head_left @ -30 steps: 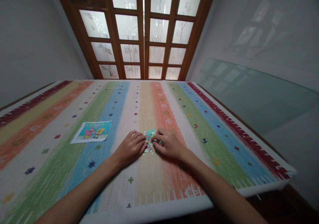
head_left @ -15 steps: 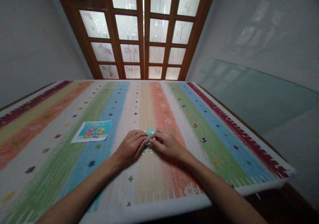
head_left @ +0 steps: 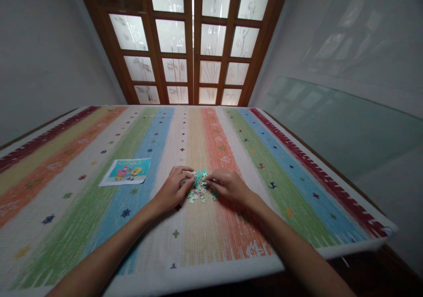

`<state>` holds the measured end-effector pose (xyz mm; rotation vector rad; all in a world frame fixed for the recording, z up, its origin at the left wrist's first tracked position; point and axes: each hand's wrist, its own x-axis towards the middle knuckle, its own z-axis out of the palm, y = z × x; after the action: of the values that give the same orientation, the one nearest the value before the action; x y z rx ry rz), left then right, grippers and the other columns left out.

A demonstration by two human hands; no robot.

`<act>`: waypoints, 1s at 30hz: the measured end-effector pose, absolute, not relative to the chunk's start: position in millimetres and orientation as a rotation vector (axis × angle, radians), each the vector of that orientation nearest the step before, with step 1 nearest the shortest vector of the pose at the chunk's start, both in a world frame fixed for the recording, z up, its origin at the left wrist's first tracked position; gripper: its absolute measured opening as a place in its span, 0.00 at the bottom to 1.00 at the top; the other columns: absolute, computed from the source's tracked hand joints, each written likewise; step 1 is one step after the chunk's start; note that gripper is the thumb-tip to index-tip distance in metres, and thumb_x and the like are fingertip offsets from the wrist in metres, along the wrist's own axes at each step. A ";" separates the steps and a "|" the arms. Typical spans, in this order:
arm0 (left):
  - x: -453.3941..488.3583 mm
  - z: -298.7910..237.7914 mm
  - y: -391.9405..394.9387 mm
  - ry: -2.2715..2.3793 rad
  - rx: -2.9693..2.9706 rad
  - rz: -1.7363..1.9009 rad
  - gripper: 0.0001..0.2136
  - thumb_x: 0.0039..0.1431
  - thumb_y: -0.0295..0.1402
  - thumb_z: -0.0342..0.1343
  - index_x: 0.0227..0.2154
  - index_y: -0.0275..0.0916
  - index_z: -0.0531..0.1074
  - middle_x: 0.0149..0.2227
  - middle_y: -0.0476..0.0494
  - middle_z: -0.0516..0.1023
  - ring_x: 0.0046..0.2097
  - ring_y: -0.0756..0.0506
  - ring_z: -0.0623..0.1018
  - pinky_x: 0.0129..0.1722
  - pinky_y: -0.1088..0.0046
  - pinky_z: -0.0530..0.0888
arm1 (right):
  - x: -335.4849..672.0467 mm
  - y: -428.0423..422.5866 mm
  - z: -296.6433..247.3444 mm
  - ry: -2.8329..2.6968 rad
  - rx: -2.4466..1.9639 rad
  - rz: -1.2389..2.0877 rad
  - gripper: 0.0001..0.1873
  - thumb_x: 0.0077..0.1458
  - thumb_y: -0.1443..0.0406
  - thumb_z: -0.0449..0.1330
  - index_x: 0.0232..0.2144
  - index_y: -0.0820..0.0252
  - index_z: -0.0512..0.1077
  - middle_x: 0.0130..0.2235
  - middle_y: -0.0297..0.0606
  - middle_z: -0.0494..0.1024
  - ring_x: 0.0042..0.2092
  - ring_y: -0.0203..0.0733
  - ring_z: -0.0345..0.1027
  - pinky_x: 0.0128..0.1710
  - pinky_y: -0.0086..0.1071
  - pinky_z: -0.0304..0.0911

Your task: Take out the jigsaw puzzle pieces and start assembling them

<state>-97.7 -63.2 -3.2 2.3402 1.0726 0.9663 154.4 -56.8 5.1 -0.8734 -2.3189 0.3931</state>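
A small heap of jigsaw puzzle pieces (head_left: 199, 185), mostly teal and green with pink bits, lies on the striped cloth in front of me. At its left edge, my left hand (head_left: 174, 187) rests with thumb and bent fingers apart, some pieces showing between them. My right hand (head_left: 228, 185) reaches in from the other side, its thumb and fingertips pinched together at a puzzle piece over the heap. Some pieces at the right lie partly under that hand. To the left, a printed cartoon picture (head_left: 127, 172) lies flat, teal with a pink and a yellow figure.
The striped cloth (head_left: 198, 235) covers a wide, flat surface whose near edge runs below my forearms. Wooden doors with glass panes (head_left: 194, 57) stand at the far end. A pale green glass panel (head_left: 330, 120) leans along the right wall.
My hands have moved apart; they met over the heap before. More of the puzzle pieces now show between them. The view has shifted slightly.
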 end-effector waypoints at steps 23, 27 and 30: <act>-122.6 5.0 -71.6 0.942 2.563 0.829 0.04 0.66 0.33 0.57 0.39 0.43 0.77 0.50 0.40 0.74 0.54 0.39 0.72 0.55 0.55 0.72 | 162.0 -56.7 11.2 -2.427 -0.981 0.357 0.09 0.60 0.70 0.60 0.37 0.59 0.81 0.37 0.40 0.77 0.37 0.40 0.70 0.37 0.32 0.61; -120.5 5.0 -71.1 0.858 2.637 0.820 0.07 0.69 0.31 0.54 0.37 0.42 0.77 0.50 0.40 0.75 0.54 0.39 0.72 0.55 0.54 0.73 | 157.3 -61.9 12.0 -2.489 -0.989 0.321 0.08 0.61 0.67 0.62 0.41 0.57 0.80 0.40 0.39 0.76 0.38 0.40 0.69 0.37 0.31 0.59; -120.2 5.7 -70.5 0.836 2.676 0.854 0.09 0.71 0.31 0.52 0.40 0.41 0.77 0.49 0.38 0.76 0.52 0.39 0.72 0.53 0.55 0.74 | 154.6 -62.3 6.6 -2.533 -0.992 0.243 0.07 0.62 0.66 0.62 0.42 0.57 0.79 0.41 0.40 0.75 0.37 0.39 0.68 0.35 0.31 0.57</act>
<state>-120.2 -70.5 5.7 2.6758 0.8358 0.8545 154.6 -62.3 6.6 -0.9920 -2.5327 0.2435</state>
